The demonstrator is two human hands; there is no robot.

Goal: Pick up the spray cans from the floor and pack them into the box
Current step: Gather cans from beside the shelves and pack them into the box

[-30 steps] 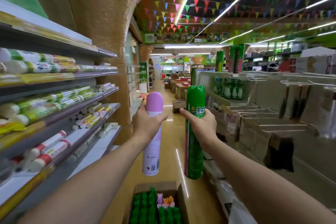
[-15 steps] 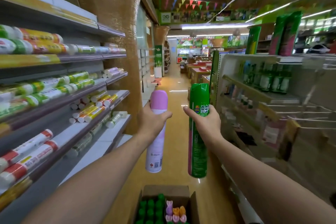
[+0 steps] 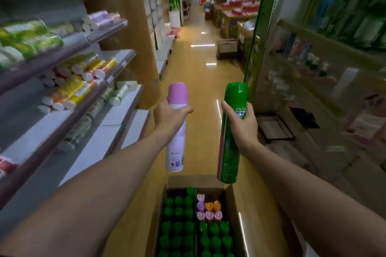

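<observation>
**Q:** Where are the cans?
**A:** Both hang upright above the open box (image 3: 188, 181). The left hand (image 3: 169, 115) holds the pink can (image 3: 175, 148) and the right hand (image 3: 244, 127) holds the green can (image 3: 228, 148), fingers and thumb curled round each just below the cap.

**Q:** How do they handle?
**A:** Rigid, smooth and probably light. Grip the body, not the cap. Blur makes it hard to tell which slot is free.

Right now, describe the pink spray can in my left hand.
The pink spray can is a slim cylinder, seemingly metal, with a rounded pink cap, a body fading pink to white and small printed marks near its base. It is held roughly upright, cap up, in mid-air near the open cardboard box. Only the left hand touches it, gripping just under the cap.
</observation>
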